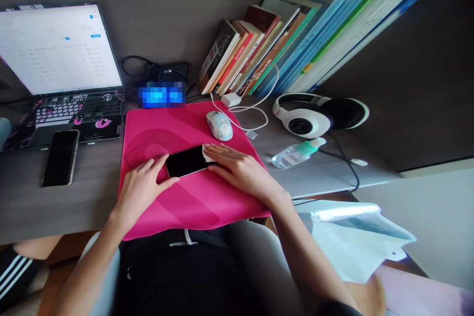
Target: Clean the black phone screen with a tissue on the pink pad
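Note:
A black-screened smartphone [187, 161] lies face up on a pink desk mat [155, 212]. My left hand [142, 182] steadies its left end, with the thumb at the near edge and the fingers at the far corner. Over the phone's right end, my right hand [240, 168] presses a small white tissue [208, 154] against the screen. Its fingers lie close together and hide part of the tissue and that end of the phone.
Behind the phone sits a patterned mouse [219, 126]. To the right are a spray bottle [296, 154], white headphones [303, 118] and a charger cable [266, 118]. A laptop [74, 108] and a second phone [61, 158] are on the left. Books [259, 54] line the back.

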Demonstrator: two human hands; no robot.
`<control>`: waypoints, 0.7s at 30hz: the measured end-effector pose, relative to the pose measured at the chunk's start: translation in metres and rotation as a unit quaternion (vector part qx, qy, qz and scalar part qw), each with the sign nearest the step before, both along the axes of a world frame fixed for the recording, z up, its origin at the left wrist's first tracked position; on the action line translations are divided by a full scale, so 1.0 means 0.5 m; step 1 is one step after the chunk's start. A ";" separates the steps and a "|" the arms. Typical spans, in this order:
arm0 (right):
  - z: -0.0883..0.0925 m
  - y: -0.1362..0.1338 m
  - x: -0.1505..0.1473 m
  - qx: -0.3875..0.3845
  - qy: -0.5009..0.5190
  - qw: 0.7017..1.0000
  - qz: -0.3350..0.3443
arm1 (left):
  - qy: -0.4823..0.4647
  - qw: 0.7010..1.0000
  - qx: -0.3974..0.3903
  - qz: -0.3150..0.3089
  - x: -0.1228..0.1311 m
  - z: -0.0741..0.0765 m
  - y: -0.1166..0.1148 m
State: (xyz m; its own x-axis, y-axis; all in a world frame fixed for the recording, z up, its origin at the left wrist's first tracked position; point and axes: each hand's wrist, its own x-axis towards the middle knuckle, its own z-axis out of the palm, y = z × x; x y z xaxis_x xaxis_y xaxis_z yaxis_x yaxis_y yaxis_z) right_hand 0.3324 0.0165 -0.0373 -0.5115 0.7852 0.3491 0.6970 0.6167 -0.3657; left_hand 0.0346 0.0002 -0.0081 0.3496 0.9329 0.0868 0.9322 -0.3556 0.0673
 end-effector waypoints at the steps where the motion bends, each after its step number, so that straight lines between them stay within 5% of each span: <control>1: 0.003 -0.002 0.003 0.002 -0.008 1.000 0.001 | -0.001 1.000 0.000 0.000 -0.001 0.000 0.000; 21: 0.040 -0.058 0.005 0.044 -0.062 0.997 -0.015 | 0.001 1.000 -0.008 -0.006 -0.005 -0.008 0.004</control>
State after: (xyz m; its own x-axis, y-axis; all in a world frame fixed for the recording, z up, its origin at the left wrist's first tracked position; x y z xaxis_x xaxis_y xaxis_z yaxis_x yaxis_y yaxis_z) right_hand 0.3347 -0.0124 -0.0174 -0.5311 0.7701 0.3533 0.7525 0.6204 -0.2211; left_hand 0.0321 0.0020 -0.0122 0.3602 0.9302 0.0703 0.9283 -0.3649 0.0712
